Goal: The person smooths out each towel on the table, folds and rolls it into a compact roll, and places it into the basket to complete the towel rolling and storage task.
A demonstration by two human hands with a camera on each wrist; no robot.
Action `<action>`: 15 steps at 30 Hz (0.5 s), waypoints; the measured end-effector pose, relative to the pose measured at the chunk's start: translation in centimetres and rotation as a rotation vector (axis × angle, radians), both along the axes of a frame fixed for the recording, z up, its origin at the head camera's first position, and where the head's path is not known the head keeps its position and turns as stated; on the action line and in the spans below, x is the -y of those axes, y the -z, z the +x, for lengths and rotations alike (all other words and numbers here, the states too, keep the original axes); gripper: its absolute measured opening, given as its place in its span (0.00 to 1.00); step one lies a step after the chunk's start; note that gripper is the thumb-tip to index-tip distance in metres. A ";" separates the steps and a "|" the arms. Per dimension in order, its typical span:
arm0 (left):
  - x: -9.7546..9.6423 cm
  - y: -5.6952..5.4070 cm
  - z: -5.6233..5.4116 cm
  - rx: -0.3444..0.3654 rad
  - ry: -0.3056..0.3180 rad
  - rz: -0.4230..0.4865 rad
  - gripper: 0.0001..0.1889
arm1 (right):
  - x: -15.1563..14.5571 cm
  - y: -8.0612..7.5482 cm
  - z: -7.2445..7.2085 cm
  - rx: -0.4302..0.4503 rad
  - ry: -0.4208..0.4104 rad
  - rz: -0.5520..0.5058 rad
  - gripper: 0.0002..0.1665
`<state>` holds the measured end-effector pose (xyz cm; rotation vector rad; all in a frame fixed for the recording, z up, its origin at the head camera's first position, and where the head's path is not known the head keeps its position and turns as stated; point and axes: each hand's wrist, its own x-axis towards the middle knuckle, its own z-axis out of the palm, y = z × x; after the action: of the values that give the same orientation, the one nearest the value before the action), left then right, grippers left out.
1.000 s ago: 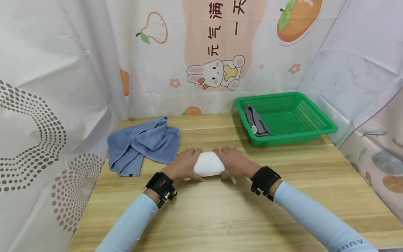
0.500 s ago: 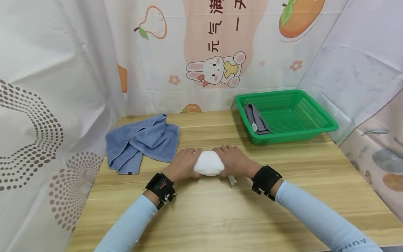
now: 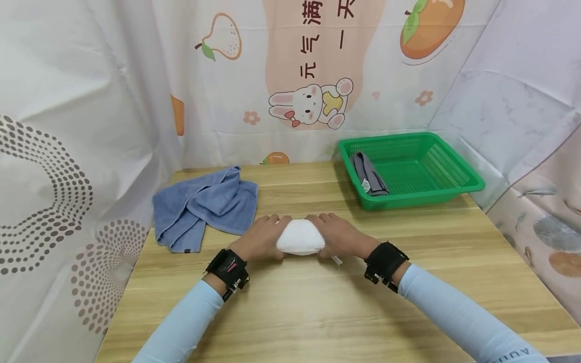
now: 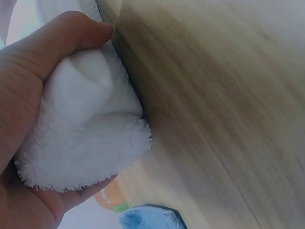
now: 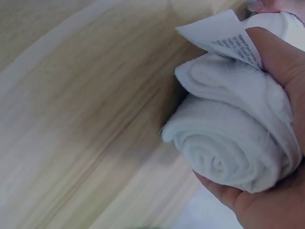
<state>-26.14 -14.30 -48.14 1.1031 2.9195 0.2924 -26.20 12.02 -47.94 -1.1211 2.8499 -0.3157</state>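
Note:
A white towel (image 3: 300, 237), rolled into a thick bundle, is held between both hands at the middle of the table. My left hand (image 3: 259, 239) grips its left end; in the left wrist view the thumb presses over the fluffy white towel (image 4: 90, 119), with fingers underneath. On the other end, my right hand (image 3: 341, 236) grips the roll. The right wrist view shows the towel's spiral end (image 5: 217, 160) and a printed label (image 5: 228, 40) sticking out by the thumb.
A crumpled blue towel (image 3: 222, 201) lies at the table's back left. Toward the back right stands a green plastic basket (image 3: 419, 199), with a folded grey cloth (image 3: 369, 174) along its left side. Printed curtains (image 3: 227, 91) hang behind the wooden table (image 3: 290, 312).
Both hands keep hold of the white roll at nearly the same spot. The roll and the fingers round it have shifted slightly, and the label beneath shows a little differently.

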 end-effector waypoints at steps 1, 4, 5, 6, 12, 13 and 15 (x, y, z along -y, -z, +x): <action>0.1 0.0 0.0 0.008 0.001 0.004 0.48 | 0.0 0.0 0.0 -0.002 0.004 -0.003 0.57; 0.2 -0.1 0.0 0.021 0.001 0.001 0.49 | -0.1 0.0 0.1 -0.012 0.018 -0.011 0.57; 0.3 -0.1 0.1 0.022 0.005 0.004 0.49 | -0.1 0.0 0.2 -0.015 0.021 -0.015 0.56; 0.4 -0.2 0.1 0.023 0.011 0.007 0.49 | -0.1 0.0 0.3 -0.017 0.019 -0.022 0.56; 1.6 0.0 0.7 0.060 0.051 0.097 0.50 | -0.6 0.2 1.2 -0.046 0.001 -0.080 0.56; 1.9 0.1 0.8 0.085 0.039 0.142 0.49 | -0.8 0.2 1.3 -0.046 0.006 -0.092 0.56; 2.6 0.3 0.9 0.151 -0.006 0.255 0.49 | -1.3 0.1 1.6 -0.037 0.023 -0.123 0.56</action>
<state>-25.21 -16.86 -48.41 1.0456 2.8077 0.7314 -24.62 13.30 -48.00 -1.1263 2.9126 -0.4828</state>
